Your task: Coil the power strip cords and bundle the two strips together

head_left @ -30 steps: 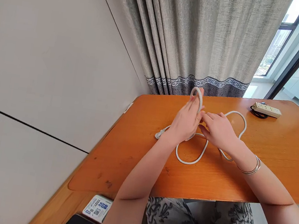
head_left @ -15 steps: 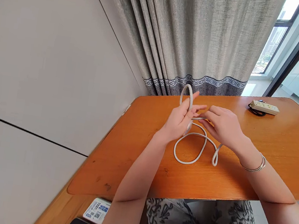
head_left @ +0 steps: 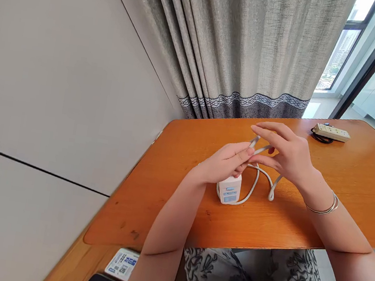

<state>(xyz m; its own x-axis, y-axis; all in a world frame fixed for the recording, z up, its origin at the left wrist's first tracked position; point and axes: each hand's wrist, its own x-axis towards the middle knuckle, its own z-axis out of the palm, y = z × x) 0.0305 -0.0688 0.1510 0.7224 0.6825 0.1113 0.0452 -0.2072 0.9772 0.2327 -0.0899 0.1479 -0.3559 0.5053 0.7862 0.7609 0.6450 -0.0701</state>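
Observation:
A white power cable [head_left: 261,150] runs between my two hands above the table. My left hand [head_left: 234,159] is closed on a bent length of it, thumb pressed on top. Under that hand is a white cube-shaped power socket [head_left: 231,191] with slots and bluish panels on its face; its top is hidden. My right hand [head_left: 286,150] has its thumb and upper fingers apart, while the cable passes into its curled lower fingers. More of the cable lies looped on the table below both hands.
The orange wooden table [head_left: 167,180] meets a pale wall panel [head_left: 60,70] at left. A cream power strip [head_left: 332,132] with a black cord lies at the back right. Grey curtains [head_left: 258,43] hang behind. A white printed box [head_left: 122,263] sits low at left.
My left hand has turned and lowered, and its upright cable loop has folded down. The white socket has come into view beneath it. My right hand's upper fingers have lifted and spread.

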